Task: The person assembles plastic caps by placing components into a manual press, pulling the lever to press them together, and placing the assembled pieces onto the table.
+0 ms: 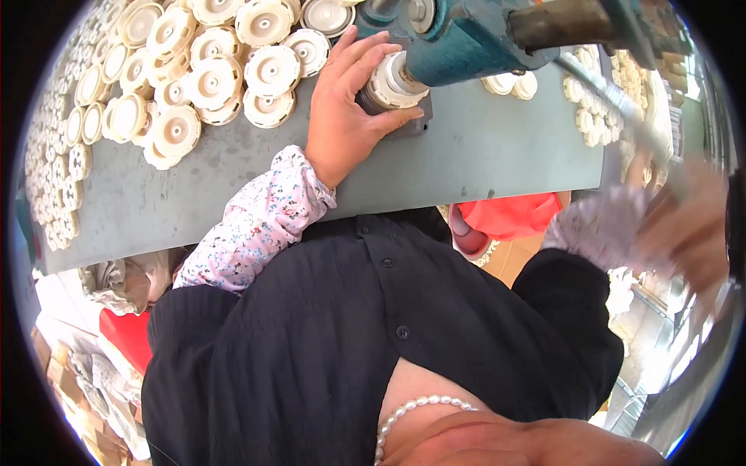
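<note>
My left hand (346,105) wraps its fingers and thumb round a cream round plastic part (394,82) with a notched rim. This part sits at the dark base of a teal hand press (466,43), right under the press's head. On the right, my right hand (688,225) is raised and smeared by motion. A blurred metal lever (610,97) runs from the press toward it. Whether the fingers are closed on the lever's end cannot be made out.
Many cream round parts (214,81) lie piled on the grey table (256,167) at the far left. Two more cream discs (509,84) sit right of the press, and further stacks (594,116) stand near the right edge. Red cloth (509,213) shows below the table's front edge.
</note>
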